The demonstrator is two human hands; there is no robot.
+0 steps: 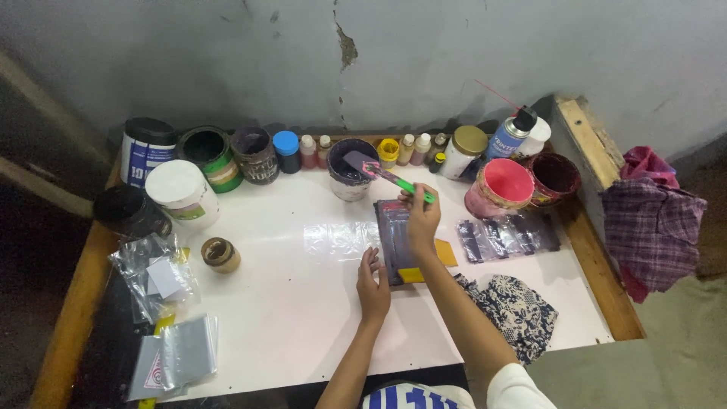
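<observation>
Beyond the left hand (372, 282), pressed flat to steady the dark sheet (394, 235), the right hand (421, 216) clenched a green-handled spatula (382, 173).

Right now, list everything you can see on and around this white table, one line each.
White table top: one, wooden-edged, against a grey wall.
Large open paint tubs: about nine, along the back and left edges; one holds pink paint, one dark purple.
Small squeeze bottles: about six, white, red and yellow caps, back row.
Spray can: one, blue, back right.
Green-handled spatula: one, blade over the purple tub.
Dark flat screen frame: one, centre.
Clear plastic bags: several, left edge.
Patterned cloth: one, dark blue and white, front right.
Checked cloth: one, hanging right of the table.
Left hand: flat, by the frame.
Right hand: grip closed on the spatula handle.
</observation>
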